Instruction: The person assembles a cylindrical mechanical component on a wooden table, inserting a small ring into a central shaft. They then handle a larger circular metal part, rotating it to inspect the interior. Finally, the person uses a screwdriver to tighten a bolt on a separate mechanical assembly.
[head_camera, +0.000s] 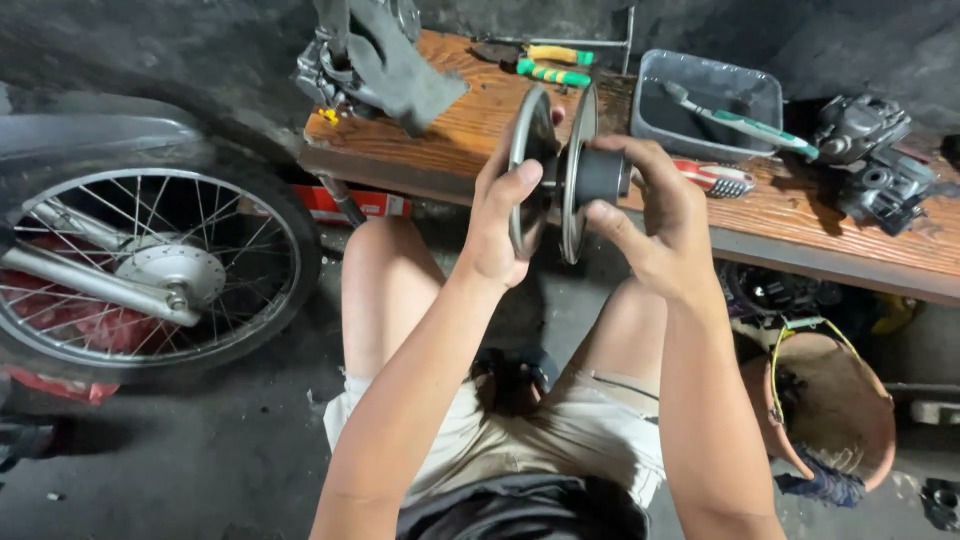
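Head view: pulley (560, 170) between both hands' fingers (610, 225).

The pulley (560, 175) is held up between the left hand (500, 215) and the right hand (650, 215), in front of the worktop (800, 225). A tub (705, 105) sits on the worktop behind them. A wheel (150, 265) stands on the floor to the left.

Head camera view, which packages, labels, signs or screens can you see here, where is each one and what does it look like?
Flat cardboard box: under the wooden bench, behind the person's knee; long, red and white, partly hidden.
Grey plastic tub: on the bench top, right of the pulley held in the left hand and right hand; rectangular, unlabelled.
No signs or screens visible.
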